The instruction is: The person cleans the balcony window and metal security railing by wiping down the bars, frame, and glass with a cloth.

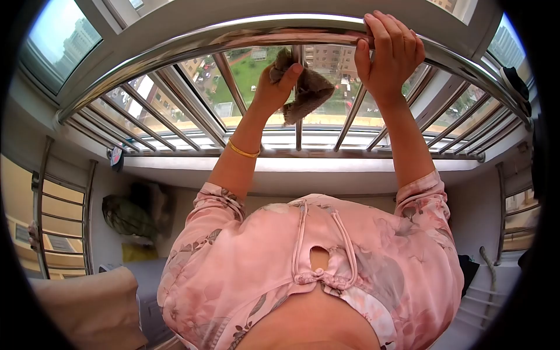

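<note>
Item, our left hand (pixel 275 84): fingers closed on a crumpled grey-brown cloth (pixel 314 93), thumb laid over it, the loose end drooping to the right. The cloth lies over the upper part of a vertical bar (pixel 298 137), apparently gripped at one end to leave the rest slack; whether it wraps the bar we cannot tell.

Item, our right hand (pixel 389 61): set over the curved top rail (pixel 192 42), thumb apart from the fingers, probably for steadiness; whether it clasps the metal is unclear.

Item, a yellow bracelet (pixel 244 153), on our left forearm.

Item, a pale ledge (pixel 233 164), beneath the railing's foot.

Item, a dark green bundle (pixel 125 216), low at left, perhaps stowed out of the way.

Item, a beige cover (pixel 93 306), draped nearer us.
</note>
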Motion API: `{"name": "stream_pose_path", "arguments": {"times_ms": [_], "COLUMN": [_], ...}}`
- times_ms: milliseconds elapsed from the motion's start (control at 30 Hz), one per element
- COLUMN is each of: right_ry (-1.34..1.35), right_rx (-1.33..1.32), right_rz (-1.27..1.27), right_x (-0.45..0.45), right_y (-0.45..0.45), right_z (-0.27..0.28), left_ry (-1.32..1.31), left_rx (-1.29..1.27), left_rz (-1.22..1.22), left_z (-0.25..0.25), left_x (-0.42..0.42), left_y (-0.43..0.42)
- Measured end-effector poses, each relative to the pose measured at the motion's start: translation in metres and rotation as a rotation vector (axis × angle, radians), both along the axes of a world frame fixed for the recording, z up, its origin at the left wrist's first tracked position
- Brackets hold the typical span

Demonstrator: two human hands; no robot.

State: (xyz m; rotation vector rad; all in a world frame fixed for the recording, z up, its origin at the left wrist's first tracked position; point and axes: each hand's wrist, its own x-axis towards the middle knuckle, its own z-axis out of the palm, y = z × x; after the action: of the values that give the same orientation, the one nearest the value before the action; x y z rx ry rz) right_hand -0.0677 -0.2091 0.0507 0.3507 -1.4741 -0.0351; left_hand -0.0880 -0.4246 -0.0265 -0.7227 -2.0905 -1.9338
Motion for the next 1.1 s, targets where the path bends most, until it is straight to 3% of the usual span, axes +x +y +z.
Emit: {"name": "stream_pose_path", "arguments": {"times_ms": [100,200,233,300,367,467,500,567,667,733,800,833,900,933,967,1033,1100], "right_ry": [-0.012,-0.010,-0.015,-0.029,-0.057,-0.098,-0.105,-0.125,-0.182,-0.229,-0.346,-0.405,-0.752,-0.881,-1.007,-1.166,-1.219], "right_rx": [0.012,0.010,0.003,-0.002,0.003,-0.020,-0.034,-0.036,-0.022,0.004,-0.040,-0.066,-0.209,-0.281,-0.361,-0.613,-0.945], "right_rz": [0.006,0.010,0.012,0.020,0.035,0.053,0.054,0.054,0.099,0.173,0.453,0.576,0.949,0.934,0.918,1.103,1.269], "right_x": [0.008,0.011,0.006,0.004,0.007,0.012,0.013,0.015,0.019,0.023,0.044,0.062,0.086,0.097,0.106,0.109,0.114], "right_y": [-0.004,-0.005,-0.002,0.004,0.004,0.001,0.000,0.000,0.002,0.009,0.002,0.000,-0.016,-0.023,-0.027,-0.022,-0.005], "right_z": [0.004,0.004,0.001,-0.001,0.000,0.000,0.001,0.001,0.001,0.001,-0.015,-0.028,-0.088,-0.110,-0.130,-0.163,-0.177], "left_ry": [-0.071,-0.157,-0.230,-0.075,0.094,0.145,0.209,0.498,0.744,0.678,0.537,0.283,-0.189,-0.371,-0.496,-0.620,-0.472], "left_rx": [-0.217,0.246,0.361,0.936,1.054,0.919,0.781,0.259,-0.118,-0.087,-0.062,0.167,0.591,0.696,0.689,0.412,0.067], "left_rz": [-0.089,-0.094,-0.075,-0.069,-0.049,0.153,0.218,0.541,0.758,0.606,0.469,0.343,0.018,-0.140,-0.310,-0.466,-0.598], "left_z": [-0.052,-0.063,-0.046,0.009,0.051,0.031,0.026,0.002,-0.011,-0.022,-0.041,-0.061,-0.048,-0.032,-0.028,-0.048,-0.044], "left_x": [-0.006,-0.004,-0.004,0.006,0.019,0.012,0.026,0.026,0.038,0.049,0.062,0.065,0.086,0.097,0.102,0.105,0.108], "left_y": [-0.015,0.003,0.004,0.025,0.023,0.049,0.066,0.066,0.057,0.045,0.036,0.036,0.038,0.042,0.045,0.056,0.059]}}
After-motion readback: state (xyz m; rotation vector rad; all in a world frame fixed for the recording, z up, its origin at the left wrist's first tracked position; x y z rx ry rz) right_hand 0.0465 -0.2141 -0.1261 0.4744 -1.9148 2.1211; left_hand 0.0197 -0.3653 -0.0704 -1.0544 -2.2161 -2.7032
